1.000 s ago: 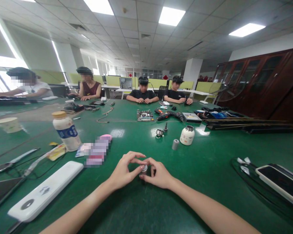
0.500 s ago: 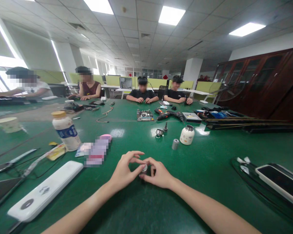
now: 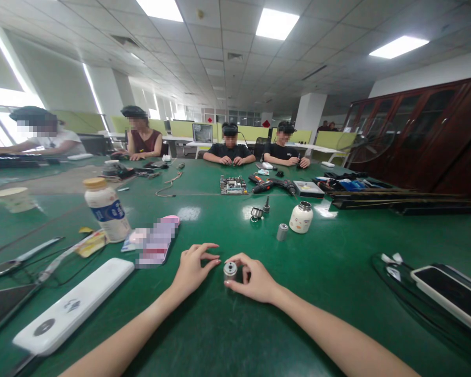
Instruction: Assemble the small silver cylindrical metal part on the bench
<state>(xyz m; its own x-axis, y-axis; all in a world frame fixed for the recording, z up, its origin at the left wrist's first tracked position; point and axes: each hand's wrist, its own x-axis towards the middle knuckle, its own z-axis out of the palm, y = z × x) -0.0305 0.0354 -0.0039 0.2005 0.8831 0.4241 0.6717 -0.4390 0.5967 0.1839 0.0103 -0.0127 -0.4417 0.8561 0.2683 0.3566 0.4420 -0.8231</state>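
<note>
A small silver metal cylinder [image 3: 230,272], with a dark hole in the middle of its top, stands upright on the green table [image 3: 204,335]. My right hand [image 3: 255,277] grips it from the right, thumb in front and fingers behind. Just left of it, my left hand [image 3: 196,267] holds nothing; its fingers are apart and a short gap lies between its fingertips and the cylinder. Farther off stands a second silver cylinder [image 3: 281,232] beside a white flask with a drawn face [image 3: 301,217]. Small dark metal parts [image 3: 256,213] lie to the left of those.
On the left are a white power strip-like bar [image 3: 74,306], a milk bottle [image 3: 107,212] and a pixelated pink-edged item [image 3: 159,243]. Phones [image 3: 451,293] and cables lie at right. A circuit board [image 3: 233,185] and power drill [image 3: 282,186] are farther back, with several people seated around.
My left hand has come off the cylinder and moved left, uncovering its top. My right hand keeps its hold in nearly the same place.
</note>
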